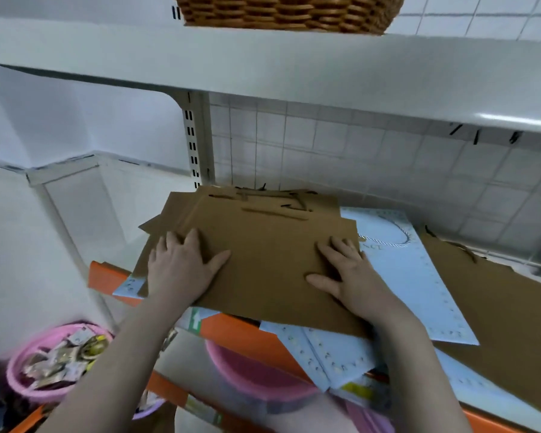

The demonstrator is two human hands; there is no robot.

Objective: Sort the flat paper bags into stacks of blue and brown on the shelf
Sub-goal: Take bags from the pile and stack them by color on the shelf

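A stack of flat brown paper bags (263, 254) lies on the shelf with the orange front edge (231, 334), its handles toward the tiled wall. My left hand (181, 267) presses flat on the stack's left side, and my right hand (344, 273) presses flat on its right side, fingers spread. Light blue paper bags (413, 276) stick out from under the brown stack to the right and at the front (328, 354). Another brown bag (506, 310) lies flat further right, partly over blue ones.
A white upper shelf (263, 67) hangs close overhead with a wicker basket (288, 10) on it. A slotted upright (194, 142) stands behind the stack. Below the shelf are pink basins (247, 370), one at the lower left (47, 364) filled with small packets.
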